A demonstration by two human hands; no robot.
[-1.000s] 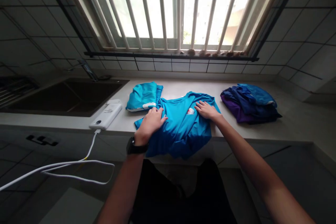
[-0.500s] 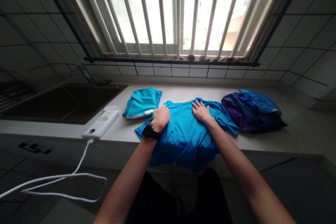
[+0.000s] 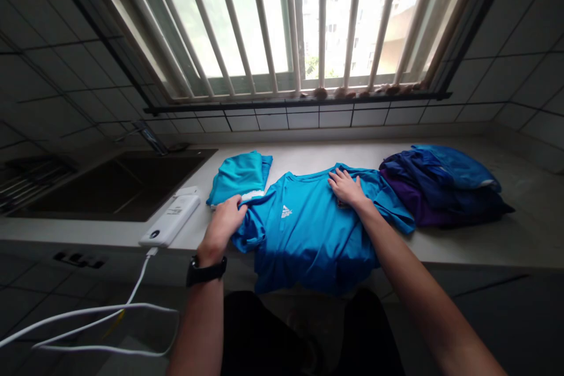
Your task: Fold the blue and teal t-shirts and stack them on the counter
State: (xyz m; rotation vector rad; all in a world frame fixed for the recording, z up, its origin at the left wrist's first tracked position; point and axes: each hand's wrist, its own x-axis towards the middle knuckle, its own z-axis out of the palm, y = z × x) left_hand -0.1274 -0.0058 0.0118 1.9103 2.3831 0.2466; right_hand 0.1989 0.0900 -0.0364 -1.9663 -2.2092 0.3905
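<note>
A blue T-shirt (image 3: pixel 308 229) with a small white logo lies spread on the counter, its lower part hanging over the front edge. My left hand (image 3: pixel 224 220), with a black watch on the wrist, pinches the shirt's left sleeve, which is bunched up. On the shirt's upper right, near the collar, my right hand (image 3: pixel 348 188) rests flat with the fingers spread. A folded turquoise garment (image 3: pixel 240 173) lies just beyond my left hand. To the right, a pile of dark blue and purple clothes (image 3: pixel 440 188) touches or nearly touches the right sleeve.
A white power bank (image 3: pixel 171 220) with a white cable (image 3: pixel 136 288) sits at the counter's front edge on the left. Behind it is a dark sink (image 3: pixel 110 188) with a faucet (image 3: pixel 150 136). A barred window (image 3: pixel 286 29) rises above the counter (image 3: pixel 304 153).
My left hand has moved left and toward me from the shirt's chest to its sleeve, uncovering the logo. My right hand stays on the shirt. The view has shifted slightly.
</note>
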